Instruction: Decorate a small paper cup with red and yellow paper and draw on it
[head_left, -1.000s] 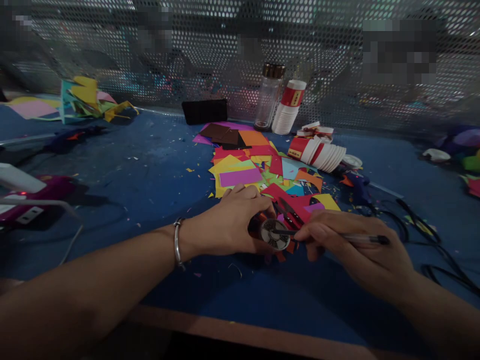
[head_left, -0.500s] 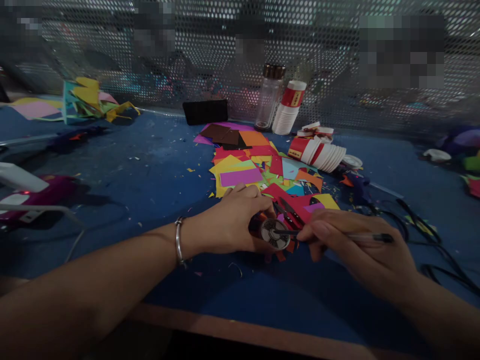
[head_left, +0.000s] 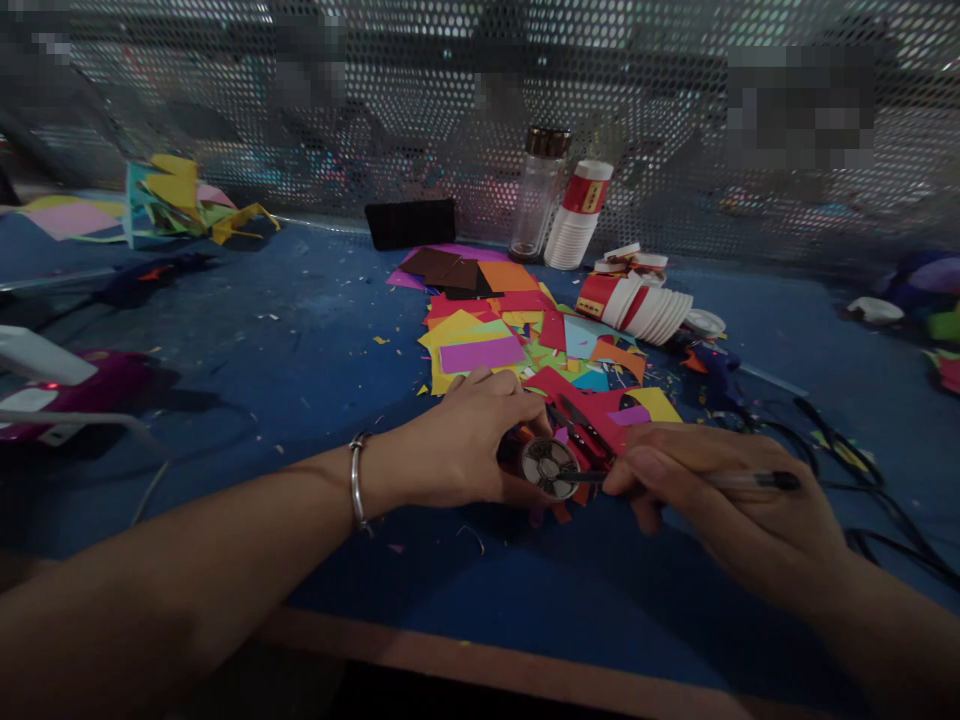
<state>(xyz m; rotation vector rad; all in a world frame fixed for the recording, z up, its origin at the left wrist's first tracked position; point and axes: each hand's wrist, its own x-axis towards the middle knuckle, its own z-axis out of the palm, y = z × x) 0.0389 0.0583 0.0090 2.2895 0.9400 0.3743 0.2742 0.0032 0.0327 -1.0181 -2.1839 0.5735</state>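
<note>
My left hand (head_left: 480, 440), with a silver bangle at its wrist, is closed around what looks like a paper cup (head_left: 541, 462). The cup's pale round end, marked with a dark drawn pattern, faces me; its side is mostly hidden by my fingers. In my right hand (head_left: 720, 490) a pen (head_left: 750, 480) is pinched, its tip at the round end. Just behind the cup, scissors with dark blades (head_left: 581, 430) lie on red paper (head_left: 544, 383). Small orange and purple bits hang or lie below the cup.
Coloured paper scraps (head_left: 480, 355) spread across the blue table (head_left: 300, 310). Behind are a black phone-like object (head_left: 411, 224), a glass bottle (head_left: 534, 200) and stacked paper cups (head_left: 576, 220). Glue guns sit left (head_left: 97, 385) and right (head_left: 716, 375), with black cable (head_left: 892, 510).
My right hand has shifted slightly right and down, taking the pen tip lower and to the right on the round end. The left hand stays almost still.
</note>
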